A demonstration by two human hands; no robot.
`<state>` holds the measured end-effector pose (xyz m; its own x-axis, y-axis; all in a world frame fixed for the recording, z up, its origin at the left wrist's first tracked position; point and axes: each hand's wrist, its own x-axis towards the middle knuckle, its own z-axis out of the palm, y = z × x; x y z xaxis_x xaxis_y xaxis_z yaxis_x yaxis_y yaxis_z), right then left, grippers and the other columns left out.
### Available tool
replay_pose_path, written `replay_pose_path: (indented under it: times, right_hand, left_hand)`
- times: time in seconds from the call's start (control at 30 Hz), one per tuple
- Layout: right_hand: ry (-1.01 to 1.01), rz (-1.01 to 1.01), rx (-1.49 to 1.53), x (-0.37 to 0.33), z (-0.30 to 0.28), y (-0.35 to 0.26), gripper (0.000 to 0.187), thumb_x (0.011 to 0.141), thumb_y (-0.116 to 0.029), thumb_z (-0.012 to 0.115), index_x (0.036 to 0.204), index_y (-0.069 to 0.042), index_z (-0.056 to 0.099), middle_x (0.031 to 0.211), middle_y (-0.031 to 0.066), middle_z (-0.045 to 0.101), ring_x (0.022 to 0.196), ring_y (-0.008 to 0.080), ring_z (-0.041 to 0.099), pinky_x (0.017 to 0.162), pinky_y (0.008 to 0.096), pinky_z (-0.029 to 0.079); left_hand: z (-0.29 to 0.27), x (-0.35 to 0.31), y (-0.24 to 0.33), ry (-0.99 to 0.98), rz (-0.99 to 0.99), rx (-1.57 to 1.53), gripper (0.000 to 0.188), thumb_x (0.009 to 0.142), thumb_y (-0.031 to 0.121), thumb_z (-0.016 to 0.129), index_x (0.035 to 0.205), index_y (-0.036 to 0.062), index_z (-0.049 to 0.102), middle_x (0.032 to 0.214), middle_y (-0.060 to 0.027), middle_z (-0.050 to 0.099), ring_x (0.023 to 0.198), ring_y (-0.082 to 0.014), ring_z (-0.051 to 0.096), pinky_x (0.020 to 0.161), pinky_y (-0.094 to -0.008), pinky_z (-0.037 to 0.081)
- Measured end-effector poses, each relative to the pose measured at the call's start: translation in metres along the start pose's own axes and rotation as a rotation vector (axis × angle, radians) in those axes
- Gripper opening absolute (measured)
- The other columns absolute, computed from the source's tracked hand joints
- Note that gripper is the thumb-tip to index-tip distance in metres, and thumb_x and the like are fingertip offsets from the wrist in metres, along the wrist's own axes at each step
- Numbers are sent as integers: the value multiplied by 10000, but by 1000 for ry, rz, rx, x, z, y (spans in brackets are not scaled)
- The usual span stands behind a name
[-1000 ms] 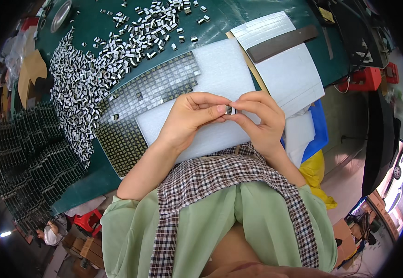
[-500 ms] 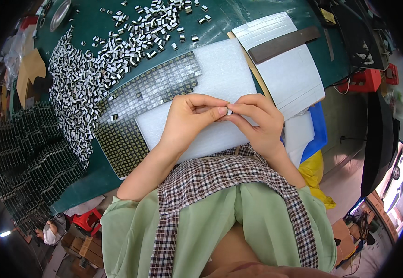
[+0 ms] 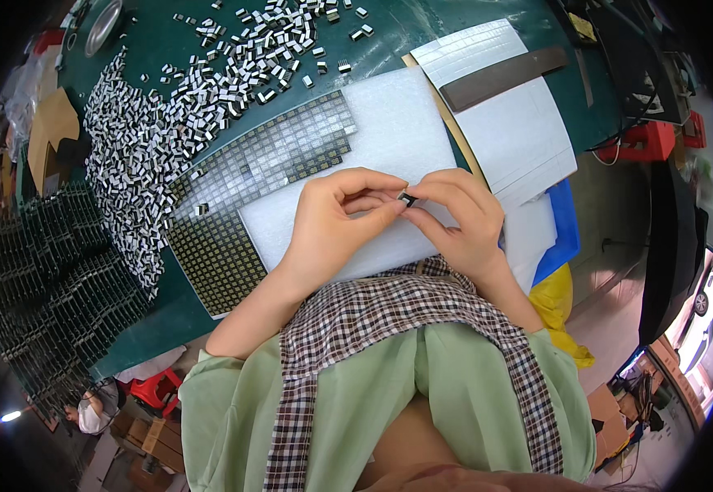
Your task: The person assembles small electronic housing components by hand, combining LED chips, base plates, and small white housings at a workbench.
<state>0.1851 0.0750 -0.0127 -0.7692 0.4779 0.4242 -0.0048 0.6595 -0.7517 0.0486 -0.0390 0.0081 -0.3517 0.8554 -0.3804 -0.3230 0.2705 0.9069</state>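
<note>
A small black-and-white block-shaped electronic component [image 3: 406,199] is pinched between my two hands, above the white foam sheet [image 3: 397,107]. My left hand [image 3: 336,217] closes thumb and fingers on its left side. On its right side, the thumb and index finger of my right hand [image 3: 465,220] grip it. Fingertips cover part of the component. Left of my hands lies a sheet of small square labels [image 3: 215,261], dark with gold print. Its upper part is a pale, shiny grid where labels look peeled off. A single component [image 3: 201,209] rests on this sheet.
A large heap of similar components [image 3: 131,139] spreads over the green table [image 3: 397,25] at the far left. Stacked dark racks or trays [image 3: 53,279] stand left. A white board [image 3: 520,123] carrying a dark flat bar [image 3: 504,78] lies right, above a blue bin [image 3: 565,230].
The component has turned between my fingers and shows more of its dark and white faces. My left thumb has shifted slightly lower; both hands stay in nearly the same place.
</note>
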Motion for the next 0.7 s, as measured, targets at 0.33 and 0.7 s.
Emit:
replay_pose_path:
  times: [0.33,0.7]
  right_hand:
    - [72,-50,-7,-3,1,1,268,612,-24,763,843,-31,629,828,97,623,711,233,621,593,293,497]
    - [47,443,486,-7,0,4,185,732,-5,710,902,21,642,825,74,646,735,131,613,644,244,490]
  left_hand:
    - [-1,0,-3,-8,-57,-112,179,820,-29,598,991,-66,638,909,-98,655,808,-93,619,734,-202,505]
    - [-10,9,-7,11,-31,-59,159,827,7,609,971,-45,652,882,-96,667,768,-132,630,708,-241,500]
